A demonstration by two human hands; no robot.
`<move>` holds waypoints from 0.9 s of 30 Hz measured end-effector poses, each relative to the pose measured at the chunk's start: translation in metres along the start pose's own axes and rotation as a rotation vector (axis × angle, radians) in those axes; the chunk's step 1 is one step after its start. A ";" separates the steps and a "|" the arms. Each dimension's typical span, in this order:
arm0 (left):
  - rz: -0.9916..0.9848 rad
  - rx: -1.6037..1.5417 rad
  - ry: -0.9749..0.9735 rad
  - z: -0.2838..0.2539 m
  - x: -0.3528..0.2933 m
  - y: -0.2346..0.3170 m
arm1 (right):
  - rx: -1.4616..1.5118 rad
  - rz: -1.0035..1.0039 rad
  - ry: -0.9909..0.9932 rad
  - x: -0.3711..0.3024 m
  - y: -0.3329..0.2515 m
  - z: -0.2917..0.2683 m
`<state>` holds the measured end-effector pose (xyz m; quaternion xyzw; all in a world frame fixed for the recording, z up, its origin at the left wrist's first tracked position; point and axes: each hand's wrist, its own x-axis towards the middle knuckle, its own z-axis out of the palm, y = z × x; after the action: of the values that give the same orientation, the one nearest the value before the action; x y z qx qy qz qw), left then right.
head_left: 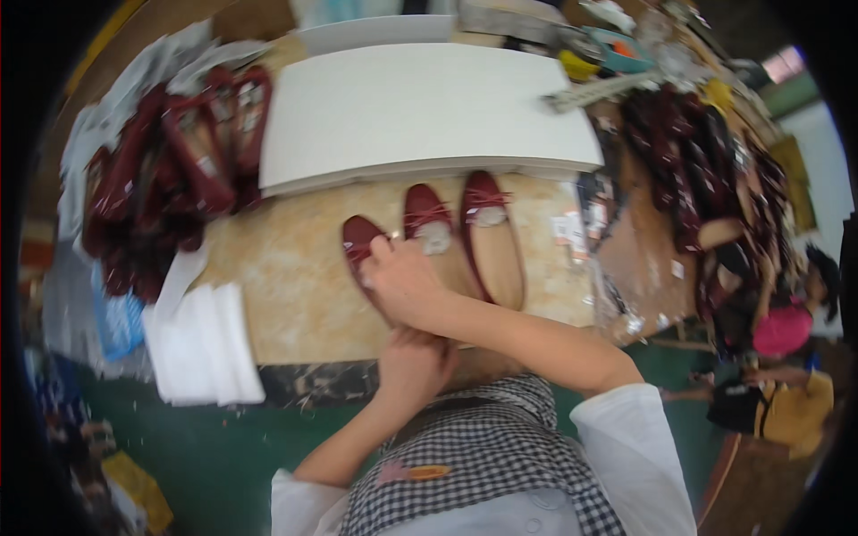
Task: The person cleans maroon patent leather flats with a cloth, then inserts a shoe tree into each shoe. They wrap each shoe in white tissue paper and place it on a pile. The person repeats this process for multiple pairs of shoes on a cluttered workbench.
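Three burgundy patent ballet flats with bows lie toes away from me on the marbled table top. My right hand (402, 281) reaches across to the left ballet flat (359, 234), its fingers bent down into the opening behind the bow. What those fingertips hold is hidden. My left hand (414, 364) is closed at that shoe's heel end, below my right wrist, which partly covers the heel. Crumpled pale stuffing sits in the toes of the middle ballet flat (425, 202) and the right ballet flat (497, 255).
A large white board or box lid (429, 112) lies behind the shoes. Heaps of burgundy shoes flank it, a left heap (192, 156) and a right heap (693, 170). Folded white sheets (204, 344) overhang the front left edge. Clear plastic bags (639, 246) lie right. Other people (791, 330) are at right.
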<state>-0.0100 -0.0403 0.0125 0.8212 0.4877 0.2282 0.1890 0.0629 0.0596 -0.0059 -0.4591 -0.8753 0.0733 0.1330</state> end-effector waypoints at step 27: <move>-0.434 -1.646 -0.230 -0.029 0.023 0.038 | 1.283 0.311 0.037 -0.144 0.109 -0.114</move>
<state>0.0105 -0.0345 0.0610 0.3291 0.2911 0.3836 0.8123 0.2609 0.0037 0.0516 -0.4111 -0.5791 0.5906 0.3832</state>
